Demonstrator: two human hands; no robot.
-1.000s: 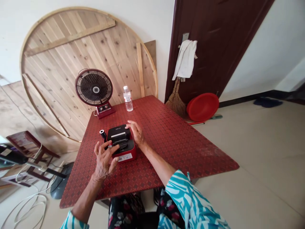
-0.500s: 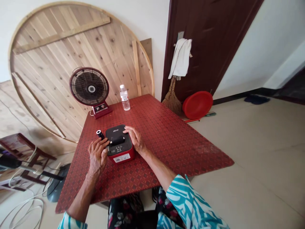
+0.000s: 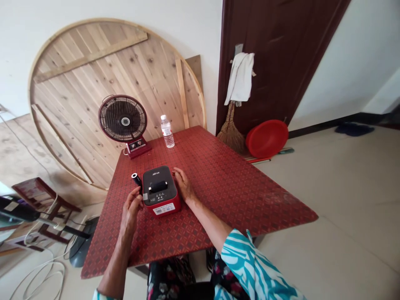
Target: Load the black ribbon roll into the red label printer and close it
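Note:
A red box with a black top (image 3: 159, 173) stands on the patterned red table, a white label on its near side. A black cylindrical piece (image 3: 158, 186) lies across its top. My left hand (image 3: 133, 206) is at the box's left edge, its fingers loosely bent and its thumb a little apart. Close to those fingertips, a black tube with a white ring-shaped end (image 3: 136, 179) leans beside the box. Along the right side of the box rests my right hand (image 3: 184, 185), fingers stretched forward and partly hidden. Neither hand visibly grasps anything.
A dark red fan (image 3: 124, 121) and a water bottle (image 3: 168, 132) stand at the table's (image 3: 225, 200) far end. Behind them leans a large round wooden board (image 3: 78, 75). A broom (image 3: 230, 131) and a red basin (image 3: 268, 138) are by the door.
My left hand has come off the box's top and drawn back to its left edge, fingers bending. My right hand has slipped from the top to the right side. The view has shifted slightly.

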